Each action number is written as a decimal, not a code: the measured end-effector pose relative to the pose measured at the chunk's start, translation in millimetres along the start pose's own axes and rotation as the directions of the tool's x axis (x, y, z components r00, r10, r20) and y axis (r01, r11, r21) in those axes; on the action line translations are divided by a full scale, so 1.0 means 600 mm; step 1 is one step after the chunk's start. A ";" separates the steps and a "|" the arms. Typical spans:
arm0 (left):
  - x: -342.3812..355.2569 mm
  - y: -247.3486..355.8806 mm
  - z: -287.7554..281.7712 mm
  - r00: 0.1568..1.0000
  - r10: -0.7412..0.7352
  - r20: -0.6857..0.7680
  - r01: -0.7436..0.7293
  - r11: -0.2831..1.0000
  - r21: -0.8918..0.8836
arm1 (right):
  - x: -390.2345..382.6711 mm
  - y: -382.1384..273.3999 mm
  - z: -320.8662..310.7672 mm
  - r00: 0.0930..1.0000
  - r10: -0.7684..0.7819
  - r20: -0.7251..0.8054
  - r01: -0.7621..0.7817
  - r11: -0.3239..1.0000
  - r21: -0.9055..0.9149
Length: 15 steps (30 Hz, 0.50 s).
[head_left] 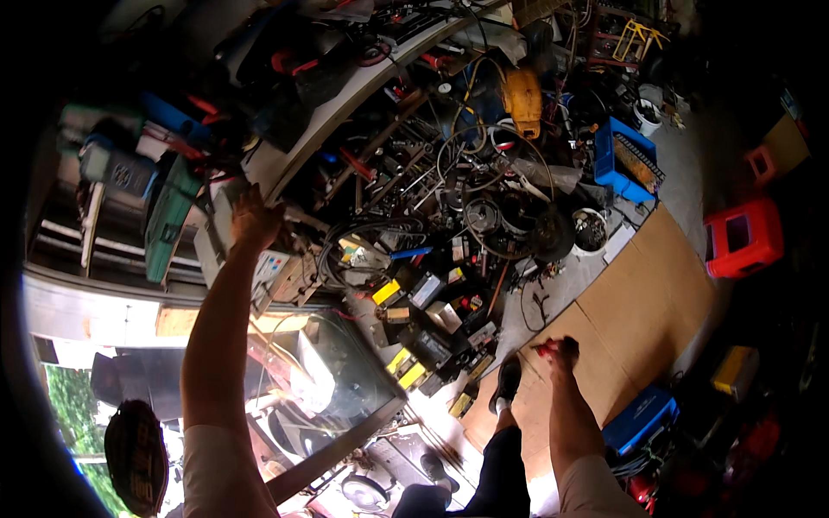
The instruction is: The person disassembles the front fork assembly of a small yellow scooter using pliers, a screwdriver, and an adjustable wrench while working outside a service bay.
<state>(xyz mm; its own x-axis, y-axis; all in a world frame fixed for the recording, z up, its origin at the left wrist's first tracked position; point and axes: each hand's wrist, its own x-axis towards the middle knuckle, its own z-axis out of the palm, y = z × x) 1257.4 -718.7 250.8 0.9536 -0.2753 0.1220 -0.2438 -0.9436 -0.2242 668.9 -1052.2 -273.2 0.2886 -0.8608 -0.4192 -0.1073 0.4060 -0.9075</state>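
My left hand (255,220) is stretched up to the bench edge at upper left, resting on or beside a pale grey boxy unit (269,268) with small coloured buttons or labels; its fingertips are hard to make out. A green case (167,220) stands just left of it. My right hand (561,354) is low on the right, closed round a small red-handled tool (546,349), held over a sheet of cardboard (648,285).
Piled tools and hoses (449,173), yellow-topped batteries (410,363), a blue crate (622,160) and a white bucket (590,231) crowd the floor. A red container (743,237) and blue case (639,419) lie right. My feet (505,384) stand near a glass panel (337,363).
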 end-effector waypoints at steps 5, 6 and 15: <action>0.124 0.011 0.037 0.995 0.095 -0.024 -0.095 0.995 -0.001 | 0.259 -0.121 0.421 0.916 -0.163 0.366 0.004 0.917 0.399; 0.134 0.014 0.052 0.989 0.133 -0.061 -0.132 0.991 0.032 | 0.270 -0.165 0.514 0.939 -0.090 0.331 -0.043 0.927 0.373; 0.137 -0.007 0.090 0.947 0.221 -0.232 -0.179 0.966 0.188 | 0.197 -0.447 1.073 0.817 -0.113 0.566 -0.201 0.864 0.462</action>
<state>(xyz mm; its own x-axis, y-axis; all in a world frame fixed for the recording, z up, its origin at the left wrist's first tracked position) 1346.3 -727.4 209.8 0.8085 -0.5119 0.2902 -0.3732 -0.8274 -0.4197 1344.3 -1065.2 -63.5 0.7860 -0.5753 -0.2263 0.2889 0.6654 -0.6883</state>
